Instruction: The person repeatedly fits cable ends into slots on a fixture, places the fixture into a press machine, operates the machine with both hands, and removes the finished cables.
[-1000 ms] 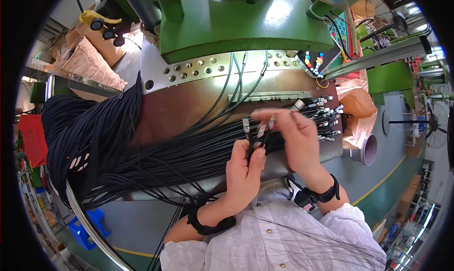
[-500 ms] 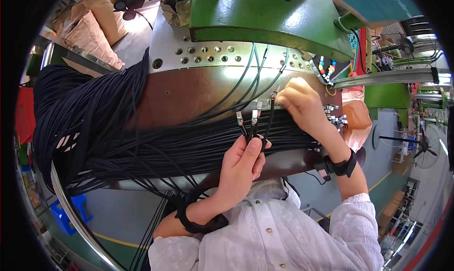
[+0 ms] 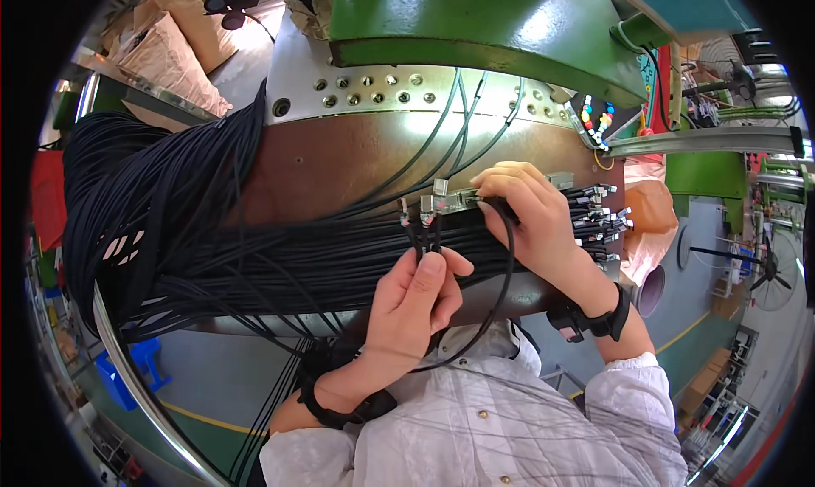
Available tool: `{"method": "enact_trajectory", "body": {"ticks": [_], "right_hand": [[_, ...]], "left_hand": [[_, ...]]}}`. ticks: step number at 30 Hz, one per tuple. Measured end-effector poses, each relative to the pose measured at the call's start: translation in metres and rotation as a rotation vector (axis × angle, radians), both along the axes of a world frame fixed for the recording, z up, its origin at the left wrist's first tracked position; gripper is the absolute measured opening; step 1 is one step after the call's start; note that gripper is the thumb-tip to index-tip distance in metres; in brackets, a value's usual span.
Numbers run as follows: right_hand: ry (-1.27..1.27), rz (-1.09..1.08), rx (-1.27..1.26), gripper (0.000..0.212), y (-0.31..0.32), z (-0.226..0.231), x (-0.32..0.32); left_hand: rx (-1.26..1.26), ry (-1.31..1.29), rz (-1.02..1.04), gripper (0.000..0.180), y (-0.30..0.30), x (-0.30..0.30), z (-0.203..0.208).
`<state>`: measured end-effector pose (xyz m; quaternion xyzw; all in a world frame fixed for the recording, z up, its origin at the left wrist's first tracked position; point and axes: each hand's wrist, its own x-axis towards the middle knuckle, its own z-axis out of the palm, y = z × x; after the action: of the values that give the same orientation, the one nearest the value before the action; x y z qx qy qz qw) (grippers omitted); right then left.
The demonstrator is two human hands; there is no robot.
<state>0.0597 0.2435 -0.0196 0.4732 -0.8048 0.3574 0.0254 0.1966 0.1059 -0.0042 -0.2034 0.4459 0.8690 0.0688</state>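
Note:
My left hand [image 3: 407, 304] is closed round black cables, with three bare metal connector ends [image 3: 427, 211] pointing up above the fingers. To its right, my right hand [image 3: 536, 219] pinches the end of another black cable [image 3: 507, 270], which loops down between the hands toward my shirt. The right fingers are at a flat metal piece [image 3: 463, 200] on the brown table. They cover the cable's tip, so I cannot tell whether it sits in the metal piece. Beneath both hands lies a thick bundle of black cables [image 3: 331, 258].
Cable connectors [image 3: 603, 219] cluster at the bundle's right end. A green machine [image 3: 475, 28] overhangs a drilled steel plate [image 3: 297, 79] at the back. Brown paper sacks [image 3: 174, 71] lie at far left. A metal rail [image 3: 705, 143] juts out on the right.
My left hand has shifted left. One cable is no longer among those in it; my right hand, empty-looking before, now grips a cable end at the metal piece.

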Motion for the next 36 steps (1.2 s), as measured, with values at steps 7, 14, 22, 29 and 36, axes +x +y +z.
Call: {"method": "enact_trajectory", "body": {"ticks": [7, 14, 22, 29, 36], "right_hand": [[0.059, 0.054, 0.042, 0.023, 0.002, 0.004, 0.001], [0.203, 0.055, 0.13, 0.028, -0.001, 0.01, 0.005], [0.017, -0.082, -0.021, 0.02, 0.017, 0.015, 0.002], [0.038, -0.054, 0.017, 0.018, 0.017, 0.001, 0.0], [0.177, 0.005, 0.111, 0.021, 0.016, 0.016, -0.002]], "left_hand": [[0.094, -0.002, -0.035, 0.037, 0.004, 0.0, 0.0], [0.04, -0.078, -0.058, 0.03, 0.011, -0.007, 0.007], [0.09, -0.064, -0.183, 0.029, 0.014, -0.002, 0.022], [0.022, -0.043, 0.009, 0.029, 0.011, -0.016, 0.012], [0.085, -0.079, -0.075, 0.029, 0.012, -0.018, 0.01]]}}
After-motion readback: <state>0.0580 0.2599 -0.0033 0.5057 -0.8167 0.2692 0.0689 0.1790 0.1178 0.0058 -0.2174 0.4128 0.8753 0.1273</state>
